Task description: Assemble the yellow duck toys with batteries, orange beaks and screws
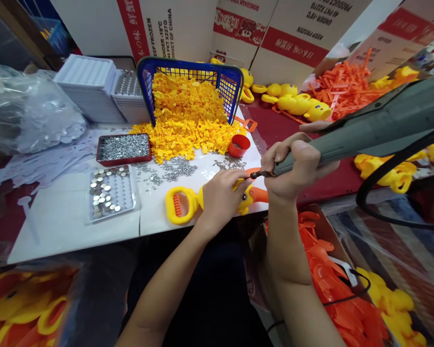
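On the white table top lies a yellow plastic duck toy (183, 205) with a ring handle and an orange bill. My left hand (224, 195) is closed over its middle, fingertips close to the head. In my right hand (298, 166) I grip a grey-green electric screwdriver (369, 125), tilted up to the right. Its dark bit points left and meets the toy beside my left fingertips; whether a screw sits there is hidden. Just beyond are a small red cup (239, 145) and loose screws (181, 168).
A blue basket (142, 86) spills small yellow parts (191, 111). To its left are a red tray of screws (125, 147), a tray of button cells (110, 193) and stacked white trays (88, 86). Orange parts (343, 79) and yellow toys (296, 101) lie at right. A black cable (365, 193) hangs there.
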`<state>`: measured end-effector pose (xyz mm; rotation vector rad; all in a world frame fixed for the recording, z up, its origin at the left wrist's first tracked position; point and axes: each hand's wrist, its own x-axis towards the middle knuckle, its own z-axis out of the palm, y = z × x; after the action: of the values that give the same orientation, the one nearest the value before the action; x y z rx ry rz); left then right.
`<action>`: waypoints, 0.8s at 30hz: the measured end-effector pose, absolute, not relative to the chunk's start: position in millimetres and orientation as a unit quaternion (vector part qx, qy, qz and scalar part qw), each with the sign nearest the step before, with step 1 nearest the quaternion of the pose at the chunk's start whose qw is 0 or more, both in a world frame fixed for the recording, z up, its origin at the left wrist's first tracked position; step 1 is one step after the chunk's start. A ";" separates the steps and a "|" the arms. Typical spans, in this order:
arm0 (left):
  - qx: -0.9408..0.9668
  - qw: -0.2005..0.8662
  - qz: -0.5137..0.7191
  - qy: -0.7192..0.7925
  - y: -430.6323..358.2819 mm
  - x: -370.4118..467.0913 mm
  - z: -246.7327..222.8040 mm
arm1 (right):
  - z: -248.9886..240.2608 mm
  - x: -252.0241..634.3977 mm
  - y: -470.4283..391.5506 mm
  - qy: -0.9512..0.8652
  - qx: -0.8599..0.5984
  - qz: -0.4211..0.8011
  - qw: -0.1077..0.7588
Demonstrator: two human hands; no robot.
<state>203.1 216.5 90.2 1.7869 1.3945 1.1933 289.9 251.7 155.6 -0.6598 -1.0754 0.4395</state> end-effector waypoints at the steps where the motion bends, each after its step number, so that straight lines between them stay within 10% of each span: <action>1: 0.663 0.291 0.450 0.523 216.4 203.0 91.0 | 157.1 290.3 251.0 -0.497 -0.303 0.209 0.786; 24: 0.638 0.300 0.482 0.520 213.7 199.6 90.9 | 167.2 292.5 241.3 -0.482 -0.305 0.196 0.798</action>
<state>199.6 213.7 90.9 1.6935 1.3806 1.2806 292.5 241.3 167.2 -0.6551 -1.0352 0.4204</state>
